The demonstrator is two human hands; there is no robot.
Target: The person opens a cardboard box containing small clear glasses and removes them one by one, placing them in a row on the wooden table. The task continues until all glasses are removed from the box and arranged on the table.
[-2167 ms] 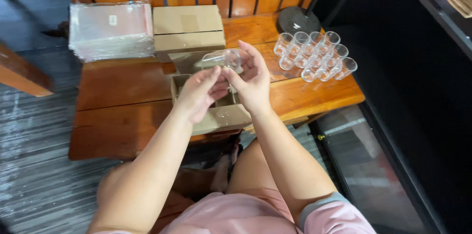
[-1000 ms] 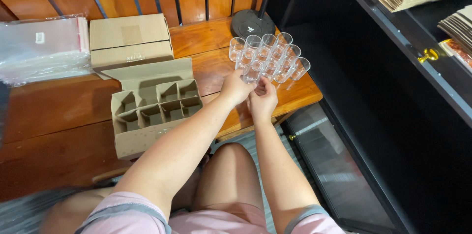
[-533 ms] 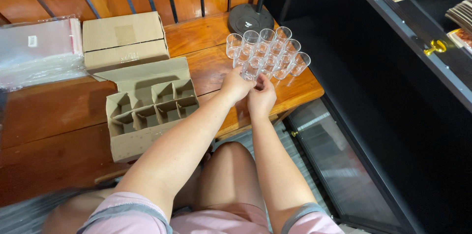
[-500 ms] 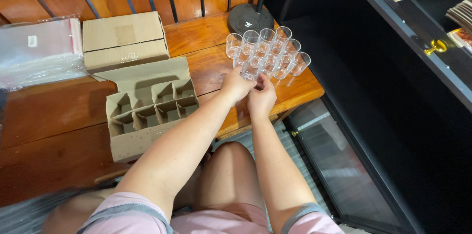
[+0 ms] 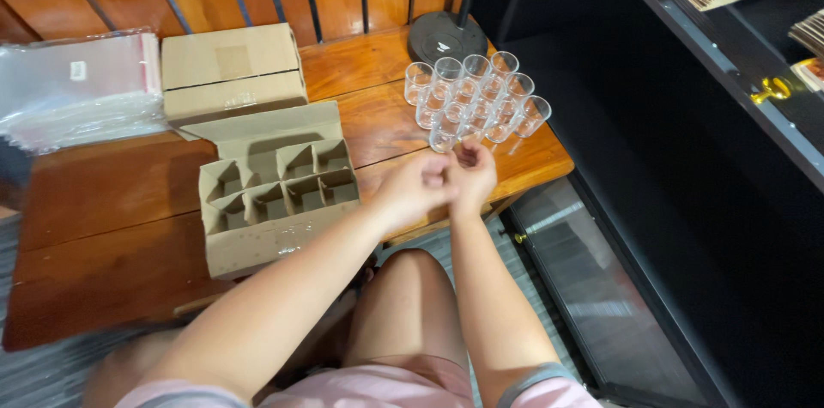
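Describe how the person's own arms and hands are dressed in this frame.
Both hands, the left hand and the right hand, are bare: no gloves, rings, watch or bracelets visible. The forearms are uncovered too. Short pink sleeves with grey cuffs show at the bottom edge, above pink shorts.

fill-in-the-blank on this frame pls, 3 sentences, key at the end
1. The clear cups stand on the table in front of a round ____ stand base.
2. The open divider box has every compartment ____.
3. The left hand and right hand meet just ____ the cups.

Missing words: black; empty; below
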